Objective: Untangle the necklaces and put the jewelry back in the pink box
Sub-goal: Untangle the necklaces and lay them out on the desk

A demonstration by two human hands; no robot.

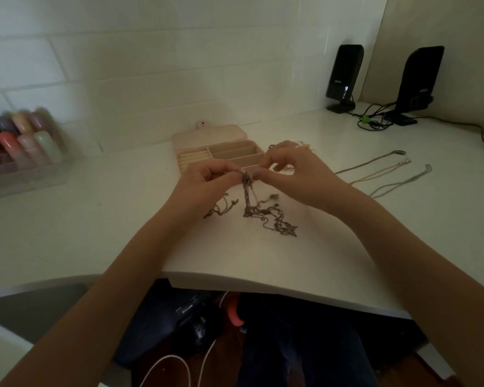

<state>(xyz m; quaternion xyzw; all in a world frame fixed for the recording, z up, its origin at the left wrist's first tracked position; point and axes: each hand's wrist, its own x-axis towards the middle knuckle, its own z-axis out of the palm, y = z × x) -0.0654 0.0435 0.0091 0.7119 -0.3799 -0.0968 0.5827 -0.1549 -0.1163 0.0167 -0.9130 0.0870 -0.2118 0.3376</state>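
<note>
A tangle of dark necklaces (266, 216) lies on the white desk, and part of it is lifted up between my hands. My left hand (207, 177) and my right hand (288, 169) both pinch the raised chain knot (246, 180) at its top, fingertips almost touching. Just behind my hands stands the pink box (221, 149), its lid open and its cream compartments showing. Three untangled chains (380, 174) lie stretched out on the desk to the right. A few small pieces of jewelry (302, 143) sit behind my right hand, partly hidden.
A clear tray of coloured bottles (23, 143) stands at the left, blurred. Two black speakers (344, 76) with cables stand at the back right by the wall. The desk's front edge (263, 289) is near my body, with bags and cords below.
</note>
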